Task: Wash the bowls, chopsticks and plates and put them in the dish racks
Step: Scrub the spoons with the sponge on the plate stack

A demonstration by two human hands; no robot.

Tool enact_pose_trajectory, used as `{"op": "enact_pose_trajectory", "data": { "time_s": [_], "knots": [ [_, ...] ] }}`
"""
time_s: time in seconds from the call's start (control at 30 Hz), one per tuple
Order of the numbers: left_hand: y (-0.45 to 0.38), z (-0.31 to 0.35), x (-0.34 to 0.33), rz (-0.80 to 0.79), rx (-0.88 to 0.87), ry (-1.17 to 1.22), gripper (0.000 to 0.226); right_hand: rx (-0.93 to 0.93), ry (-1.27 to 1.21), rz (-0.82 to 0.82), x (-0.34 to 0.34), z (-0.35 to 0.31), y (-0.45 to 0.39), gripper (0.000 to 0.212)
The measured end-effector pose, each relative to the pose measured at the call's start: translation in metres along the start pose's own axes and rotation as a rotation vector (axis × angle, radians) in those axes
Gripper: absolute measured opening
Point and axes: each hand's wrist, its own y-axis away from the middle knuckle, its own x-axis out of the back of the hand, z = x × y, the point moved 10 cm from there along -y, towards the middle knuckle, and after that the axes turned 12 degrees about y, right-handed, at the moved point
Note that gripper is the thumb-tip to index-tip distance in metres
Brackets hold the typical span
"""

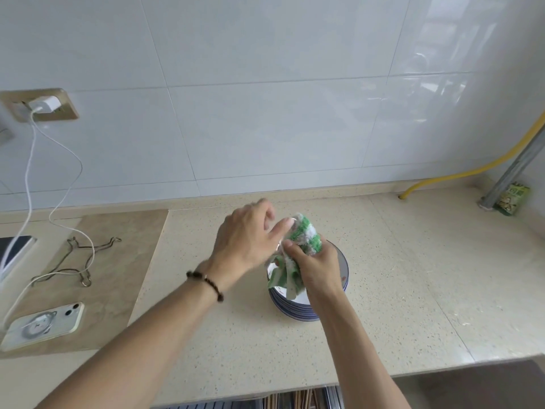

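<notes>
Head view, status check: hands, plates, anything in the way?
Right hand grips green-white cloth; left hand pinches something clear, blurred. Both over stacked plates on counter. Nothing blocking.

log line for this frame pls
stage: scrubbing | right hand: grips green-white cloth | left hand: holds item against cloth, blurred | stack of plates: on counter, under hands

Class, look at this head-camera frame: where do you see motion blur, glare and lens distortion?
Head view: the left hand and green cloth are smeared by motion blur; the wall tiles show window glare at upper right; the wide lens bends the counter edge and tile seams.
</notes>
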Motion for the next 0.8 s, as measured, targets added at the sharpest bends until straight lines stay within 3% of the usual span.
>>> {"op": "enact_pose_trajectory", "data": {
  "time_s": [0.1,0.2,0.27,0.37,0.47,0.57,0.67,0.8],
  "knots": [
    [-0.019,-0.001,-0.006,-0.113,0.036,0.144,0.029,0.054,0.025,-0.148,-0.008,-0.014,0.001,0.023],
    [-0.023,0.001,-0.002,-0.025,-0.014,0.150,0.038,0.022,-0.195,-0.299,-0.013,-0.020,0.001,0.038],
    [-0.025,-0.001,0.003,0.005,-0.001,0.206,0.027,0.027,-0.240,-0.366,-0.010,-0.023,0.001,0.036],
    [-0.025,-0.007,-0.001,-0.065,0.068,0.298,0.015,0.019,-0.217,-0.336,0.004,-0.023,0.000,0.029],
    [-0.023,0.000,0.001,0.046,0.020,0.211,0.030,0.068,-0.036,-0.334,-0.007,-0.032,0.004,0.028],
    [-0.021,0.002,-0.001,0.112,0.003,0.170,0.024,0.110,0.168,-0.177,-0.007,-0.030,0.002,0.028],
    [-0.030,-0.024,0.016,0.169,0.104,0.228,0.023,0.101,0.265,-0.218,-0.010,-0.018,0.011,0.038],
    [-0.024,-0.019,0.005,0.089,0.126,0.250,0.024,0.097,0.293,-0.184,-0.007,-0.023,0.002,0.023]
  ]
}}
